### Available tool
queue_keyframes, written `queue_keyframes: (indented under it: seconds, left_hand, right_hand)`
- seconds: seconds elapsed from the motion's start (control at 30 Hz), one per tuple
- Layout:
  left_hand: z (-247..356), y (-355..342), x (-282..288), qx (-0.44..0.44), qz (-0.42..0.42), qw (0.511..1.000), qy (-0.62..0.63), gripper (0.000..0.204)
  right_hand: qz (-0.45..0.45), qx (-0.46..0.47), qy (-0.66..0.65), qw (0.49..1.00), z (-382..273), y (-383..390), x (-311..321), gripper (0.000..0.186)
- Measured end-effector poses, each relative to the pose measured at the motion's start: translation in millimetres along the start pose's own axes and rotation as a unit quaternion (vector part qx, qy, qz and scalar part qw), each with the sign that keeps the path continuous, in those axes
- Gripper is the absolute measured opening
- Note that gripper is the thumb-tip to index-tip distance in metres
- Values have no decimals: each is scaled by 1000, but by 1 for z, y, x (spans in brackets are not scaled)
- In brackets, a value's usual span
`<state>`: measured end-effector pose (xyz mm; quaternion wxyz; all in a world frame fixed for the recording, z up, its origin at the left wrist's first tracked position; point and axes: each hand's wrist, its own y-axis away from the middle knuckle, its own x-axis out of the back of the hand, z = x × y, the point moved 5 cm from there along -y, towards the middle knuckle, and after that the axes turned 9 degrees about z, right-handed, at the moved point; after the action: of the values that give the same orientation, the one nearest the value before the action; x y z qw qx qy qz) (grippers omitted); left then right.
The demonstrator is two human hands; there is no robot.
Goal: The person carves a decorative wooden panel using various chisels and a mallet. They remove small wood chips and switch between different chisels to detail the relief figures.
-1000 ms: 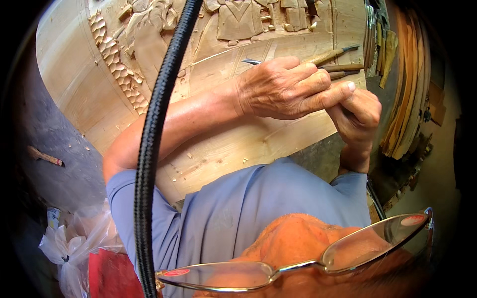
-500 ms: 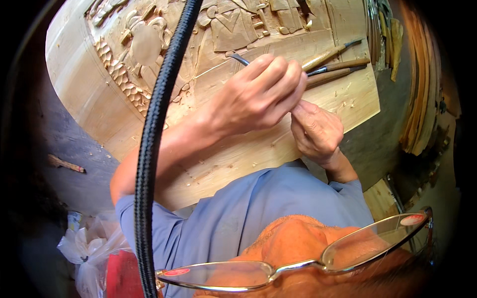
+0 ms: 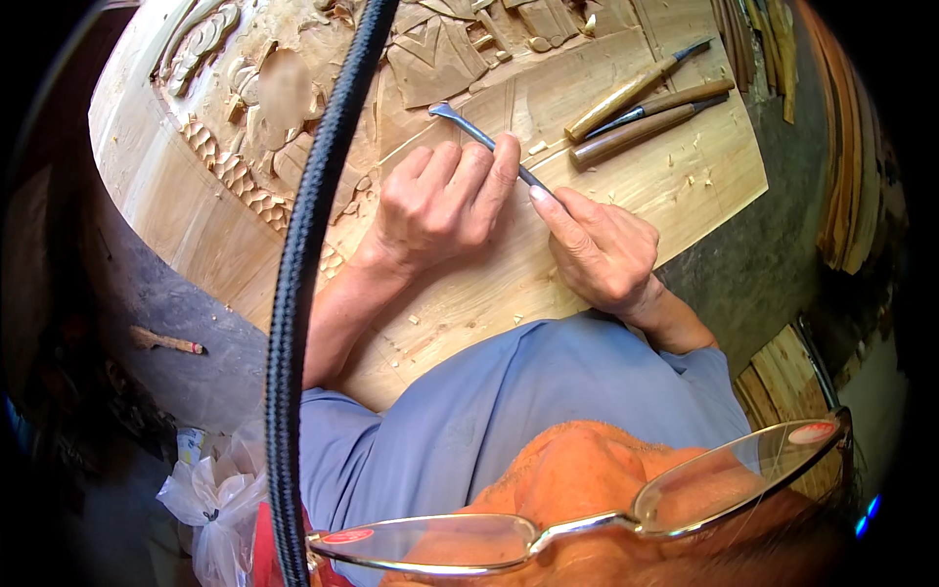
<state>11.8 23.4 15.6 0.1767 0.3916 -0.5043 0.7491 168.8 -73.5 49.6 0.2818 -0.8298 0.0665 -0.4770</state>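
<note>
The wooden panel (image 3: 704, 191) is the largest thing; it spreads over the far and middle part of the scene, with carved relief (image 3: 430, 64) at its far left and far middle. Near the wearer is the blue-grey shirt (image 3: 509, 391). A black braided cable (image 3: 293, 274) crosses from far to near, left of the middle. At the far right stand long wood strips (image 3: 849, 147), and at the near left there is a clear plastic bag (image 3: 225, 499).

The left hand (image 3: 440, 201) is over the panel, its fingers closed around the shaft of a dark metal carving tool (image 3: 468, 125). The right hand (image 3: 606, 249), to the right and a little nearer, has its thumb and fingers clamped on the rear part of this same tool; this end is hidden. The tool lies slanted above the panel, its flared tip toward the far left, near the carved relief.

Beyond the right hand, three wooden-handled tools (image 3: 626, 137) rest on the panel, close together. Small wood chips (image 3: 692, 179) are scattered near them.
</note>
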Motion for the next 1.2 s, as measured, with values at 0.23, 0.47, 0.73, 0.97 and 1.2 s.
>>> queue_keyframes:
  seconds: [0.23,0.47,0.73,0.97,1.2]
  left_hand:
    - [-4,0,3,13,12,999,30,35]
    - [-4,-1,4,16,17,999,42,37]
    - [-6,-2,3,19,11,998,51,37]
    - [-5,-6,-4,8,-2,997,78,46]
    - [6,-12,-2,-46,32,995,85,53]
  right_hand:
    - [-10,13,22,1000,-14,-1,-5,50]
    - [-9,8,37,999,-18,-1,-6,50]
    - [-15,-17,33,999,-22,-7,-11,42]
    - [-16,-107,-20,994,-14,4,-12,43]
    - [37,-109,-35,993,-2,6,8,47]
